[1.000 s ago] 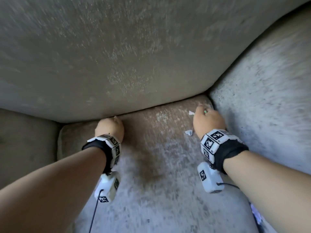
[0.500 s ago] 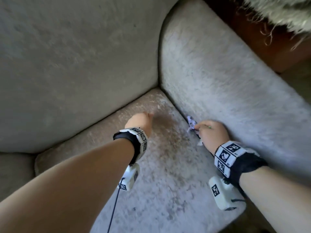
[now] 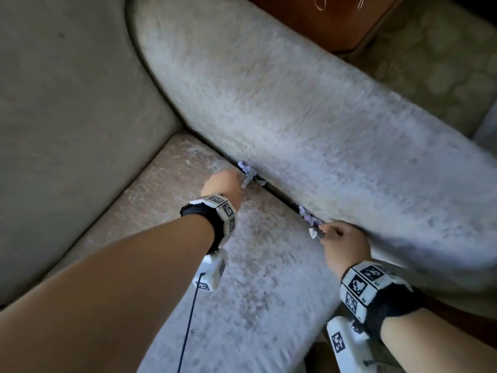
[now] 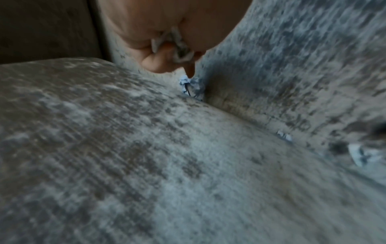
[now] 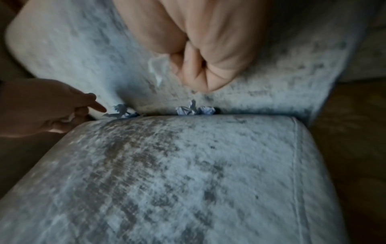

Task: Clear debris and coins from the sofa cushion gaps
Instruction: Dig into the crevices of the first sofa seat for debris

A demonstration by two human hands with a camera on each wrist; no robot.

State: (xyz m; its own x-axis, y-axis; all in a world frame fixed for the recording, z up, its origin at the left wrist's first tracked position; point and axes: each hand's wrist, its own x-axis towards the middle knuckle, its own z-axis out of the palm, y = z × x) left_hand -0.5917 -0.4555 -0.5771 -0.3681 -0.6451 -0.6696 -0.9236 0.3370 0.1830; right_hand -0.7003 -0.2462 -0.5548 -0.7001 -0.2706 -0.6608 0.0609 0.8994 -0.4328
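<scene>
Both hands sit at the gap between seat cushion [image 3: 242, 305] and armrest [image 3: 309, 117]. The left hand [image 3: 222, 188] curls round paper bits, forefinger out toward the far paper clump [image 3: 250, 175] just ahead of it. The right hand [image 3: 345, 242] is fisted, pinching a white scrap [image 3: 313, 233], the near paper clump [image 3: 309, 216] just beyond its knuckles. The gap runs from 1 hand to the other, so each hand has its own clump nearest.

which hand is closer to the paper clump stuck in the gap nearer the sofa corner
Left. The left hand is right beside that paper clump, a fingertip almost on it. The right hand is further along the gap, at a second clump.
</scene>
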